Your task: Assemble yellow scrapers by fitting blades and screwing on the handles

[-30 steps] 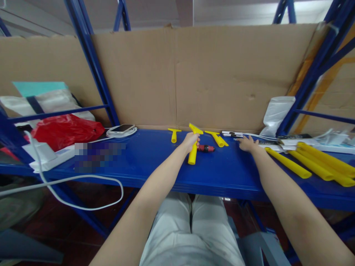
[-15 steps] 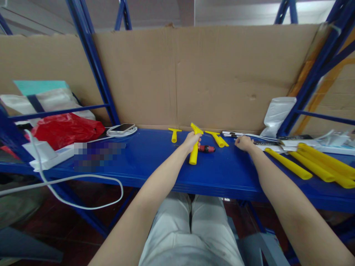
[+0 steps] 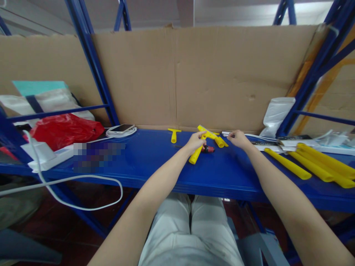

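My left hand (image 3: 195,143) is closed round a yellow T-shaped handle (image 3: 196,156), its crossbar tilted up to the right and its tube end low over the blue shelf. My right hand (image 3: 237,139) is held in a pinch to the right of it; whatever lies between the fingertips is too small to make out. Behind the held handle, a red and black screwdriver (image 3: 210,149) lies partly hidden. Another yellow T-shaped piece (image 3: 173,136) rests at the back, left of my left hand. A further yellow T-shaped piece (image 3: 220,142) lies between my hands, partly covered.
Several yellow tubes (image 3: 288,164) lie on the blue shelf (image 3: 155,162) at right, beside white strips (image 3: 260,147) and a white pouch (image 3: 277,115). At left are a phone (image 3: 124,128) on a coiled cable, a power strip (image 3: 62,152) and a red bag (image 3: 68,127). Cardboard (image 3: 216,77) stands behind.
My left hand has tilted the yellow handle, bringing its crossbar to the right. My right hand has lifted from beside the white strips and moved left, fingers pinched.
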Action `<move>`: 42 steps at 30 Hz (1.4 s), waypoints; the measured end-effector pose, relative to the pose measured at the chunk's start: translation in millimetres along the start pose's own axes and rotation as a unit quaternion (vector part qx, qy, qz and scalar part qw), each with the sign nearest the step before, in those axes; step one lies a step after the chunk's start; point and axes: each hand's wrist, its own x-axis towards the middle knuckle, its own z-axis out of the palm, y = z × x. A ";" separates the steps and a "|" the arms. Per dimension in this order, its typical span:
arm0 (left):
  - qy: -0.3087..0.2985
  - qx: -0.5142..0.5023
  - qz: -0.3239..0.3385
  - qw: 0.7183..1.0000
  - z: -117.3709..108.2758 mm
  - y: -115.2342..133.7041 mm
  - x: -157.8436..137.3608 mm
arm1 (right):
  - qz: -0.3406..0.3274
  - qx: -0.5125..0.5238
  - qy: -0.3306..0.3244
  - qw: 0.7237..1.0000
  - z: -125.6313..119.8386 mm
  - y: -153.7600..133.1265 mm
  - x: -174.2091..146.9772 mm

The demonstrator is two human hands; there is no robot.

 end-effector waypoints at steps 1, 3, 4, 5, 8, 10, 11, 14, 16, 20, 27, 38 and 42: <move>0.000 0.009 0.002 1.000 0.8 -0.3 -0.6 | -0.002 0.036 0.012 0.999 -2.8 -8.8 -2.0; 0.002 0.021 0.008 1.000 2.4 -0.1 -2.3 | -0.015 0.128 0.041 0.991 -7.1 -26.5 -7.4; 0.001 0.025 0.012 1.000 3.2 0.1 -3.1 | -0.019 0.171 0.039 0.984 -8.2 -35.0 -10.4; 0.000 0.029 0.018 0.999 4.0 0.3 -3.6 | -0.022 0.208 0.047 0.977 -8.5 -42.8 -13.2; -0.011 0.034 0.043 0.998 6.2 -0.7 -3.0 | -0.034 0.284 0.078 0.955 -5.6 -60.1 -19.5; -0.020 0.026 0.064 0.997 7.4 -2.6 -1.0 | -0.050 0.303 0.081 0.948 -2.0 -66.2 -20.9; -0.023 0.021 0.074 0.997 7.9 -3.6 0.1 | -0.056 0.304 0.079 0.948 -0.3 -67.8 -21.1; -0.028 0.009 0.091 0.995 9.1 -5.9 2.7 | -0.050 0.304 0.079 0.948 2.1 -69.7 -21.3; -0.029 0.006 0.095 0.995 9.8 -6.6 3.3 | -0.027 0.322 0.066 0.944 1.5 -70.5 -22.3; -0.027 -0.004 0.099 0.995 10.5 -7.4 3.3 | 0.032 0.390 0.020 0.920 -1.4 -73.9 -25.3; -0.034 -0.021 0.114 0.993 8.2 -8.1 5.1 | 0.098 0.493 -0.016 0.864 0.1 -75.5 -23.4; -0.049 -0.011 0.100 0.994 5.6 -4.2 2.2 | 0.121 0.533 -0.078 0.834 -6.6 -76.5 -26.4; -0.066 -0.011 0.090 0.994 3.7 -1.4 0.6 | 0.112 0.549 -0.096 0.822 -13.3 -74.5 -27.8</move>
